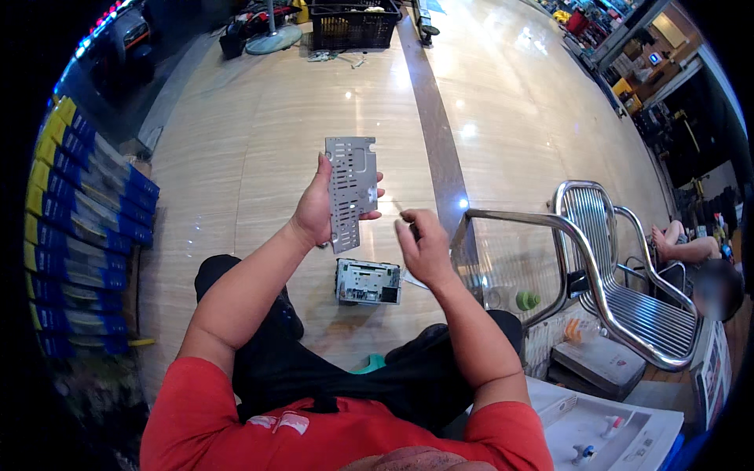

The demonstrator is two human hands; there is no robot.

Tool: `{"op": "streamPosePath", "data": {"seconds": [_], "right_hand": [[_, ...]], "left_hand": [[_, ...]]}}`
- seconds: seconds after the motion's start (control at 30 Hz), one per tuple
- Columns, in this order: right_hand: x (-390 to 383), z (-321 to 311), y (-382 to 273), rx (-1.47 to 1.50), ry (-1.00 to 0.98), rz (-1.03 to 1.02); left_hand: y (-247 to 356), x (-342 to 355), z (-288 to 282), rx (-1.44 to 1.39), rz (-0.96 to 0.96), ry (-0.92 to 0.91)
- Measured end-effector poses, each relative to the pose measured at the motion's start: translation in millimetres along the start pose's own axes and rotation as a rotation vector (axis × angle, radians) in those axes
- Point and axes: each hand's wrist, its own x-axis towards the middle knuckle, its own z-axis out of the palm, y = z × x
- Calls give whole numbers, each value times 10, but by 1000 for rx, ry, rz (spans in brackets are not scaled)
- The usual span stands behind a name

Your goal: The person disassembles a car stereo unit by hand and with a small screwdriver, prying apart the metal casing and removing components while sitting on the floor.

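Observation:
My left hand [316, 206] grips a flat grey metal cover plate [351, 184] by its long edges, thumb on one side and fingertips showing past the other. Rows of slots pierce the plate, which is held up above the floor. To its right, my right hand [424, 247] is closed, with a thin dark shaft [398, 209] like a screwdriver's poking out toward the plate; the fist hides the rest. Below the plate, a boxy metal electronics unit [367, 281] sits on the floor between my feet, its top uncovered and circuitry showing.
Blue and yellow boxes [86, 212] are stacked at the left. A metal-framed chair [620, 306] stands at the right, near a person [691, 251]. A black crate [353, 25] lies far ahead. A white panel [605, 432] and a grey case [598, 365] are at lower right.

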Motion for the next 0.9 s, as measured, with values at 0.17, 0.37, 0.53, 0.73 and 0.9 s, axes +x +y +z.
{"op": "streamPosePath", "data": {"seconds": [0.17, 0.37, 0.53, 0.73, 0.9], "right_hand": [[127, -139, 201, -136, 162, -169], [137, -172, 40, -234, -18, -40], [95, -286, 168, -233, 77, -117], [120, -116, 280, -207, -72, -67], [92, -237, 193, -241, -12, -57]], "left_hand": [[-101, -10, 68, -21, -94, -52], [-60, -77, 82, 15, -176, -174], [-167, 38, 112, -19, -245, -207], [-126, -57, 11, -54, -263, -310], [-224, -19, 144, 53, -269, -41]]}}
